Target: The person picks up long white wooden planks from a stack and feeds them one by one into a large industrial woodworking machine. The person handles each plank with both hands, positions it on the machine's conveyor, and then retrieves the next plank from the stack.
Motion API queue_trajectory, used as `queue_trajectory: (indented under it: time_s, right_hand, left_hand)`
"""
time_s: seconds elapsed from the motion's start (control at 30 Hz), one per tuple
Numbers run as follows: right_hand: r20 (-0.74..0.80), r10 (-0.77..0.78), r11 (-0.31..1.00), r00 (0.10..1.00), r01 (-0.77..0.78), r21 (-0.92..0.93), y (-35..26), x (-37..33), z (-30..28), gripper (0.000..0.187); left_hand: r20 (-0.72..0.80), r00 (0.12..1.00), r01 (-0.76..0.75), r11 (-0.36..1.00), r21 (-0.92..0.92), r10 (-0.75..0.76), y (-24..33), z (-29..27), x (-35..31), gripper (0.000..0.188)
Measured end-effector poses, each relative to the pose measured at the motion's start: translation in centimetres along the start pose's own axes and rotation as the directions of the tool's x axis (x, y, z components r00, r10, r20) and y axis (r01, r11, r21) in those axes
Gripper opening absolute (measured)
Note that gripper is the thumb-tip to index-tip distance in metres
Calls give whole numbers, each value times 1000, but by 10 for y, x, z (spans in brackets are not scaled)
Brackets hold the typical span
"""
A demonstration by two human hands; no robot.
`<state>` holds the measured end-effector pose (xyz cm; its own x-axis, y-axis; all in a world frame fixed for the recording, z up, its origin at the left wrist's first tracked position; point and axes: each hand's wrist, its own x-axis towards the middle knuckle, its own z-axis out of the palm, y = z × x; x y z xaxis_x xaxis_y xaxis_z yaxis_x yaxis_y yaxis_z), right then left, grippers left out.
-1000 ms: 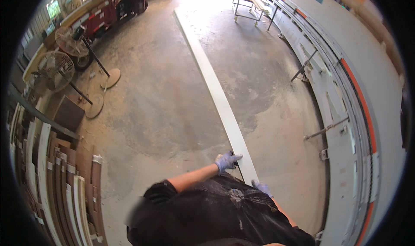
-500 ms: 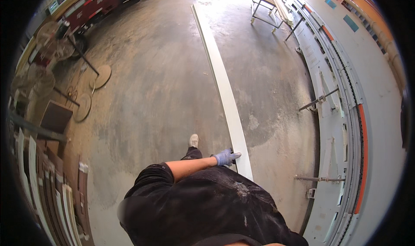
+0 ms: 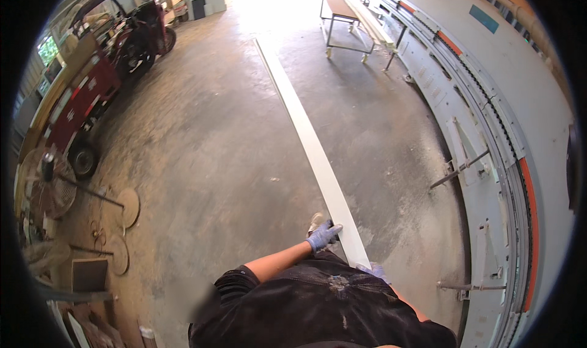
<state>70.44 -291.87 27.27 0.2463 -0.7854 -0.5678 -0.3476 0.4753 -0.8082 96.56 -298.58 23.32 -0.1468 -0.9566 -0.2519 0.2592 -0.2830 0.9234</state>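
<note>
A long, narrow white board (image 3: 309, 143) stretches from in front of my body far ahead over the concrete floor. My left hand (image 3: 324, 236), in a grey-blue work glove, is closed on the board's left edge, with the thumb on its upper face. At the board's near end, my right hand (image 3: 376, 271) wears a similar glove and grips the right side. Part of that hand is hidden by the board and my dark shirt. Beneath the board's left side, a light shoe (image 3: 316, 222) of mine shows.
Along the right runs a long grey machine (image 3: 471, 146) with metal rods jutting from it. A wheeled table (image 3: 339, 11) stands ahead right. At left are a red cargo tricycle (image 3: 79, 103) and standing fans with round bases (image 3: 128, 207). Dark panels (image 3: 88, 274) lean nearby.
My view has tilted up and shifted, showing more of the tricycle. My right hand has come into sight at the board's near end. My left hand still holds the board.
</note>
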Motion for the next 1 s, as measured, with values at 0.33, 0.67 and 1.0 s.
queue_trajectory:
  time_s: [0.33, 0.67, 1.0]
  right_hand:
    - [-25, 99, 994, 995, -98, 41, -181, 263, -75, 53]
    - [-34, 32, 988, 999, -37, -148, -278, 548, -77, 49]
    - [-64, 80, 996, 995, -77, 42, -526, 782, -85, 47]
  left_hand:
    - [37, 969, 242, 970, 16, -242, 155, -79, 286, 48]
    - [121, 932, 335, 940, 66, -340, 256, -239, 559, 44]
    - [169, 970, 170, 985, 34, -173, 353, -380, 847, 38]
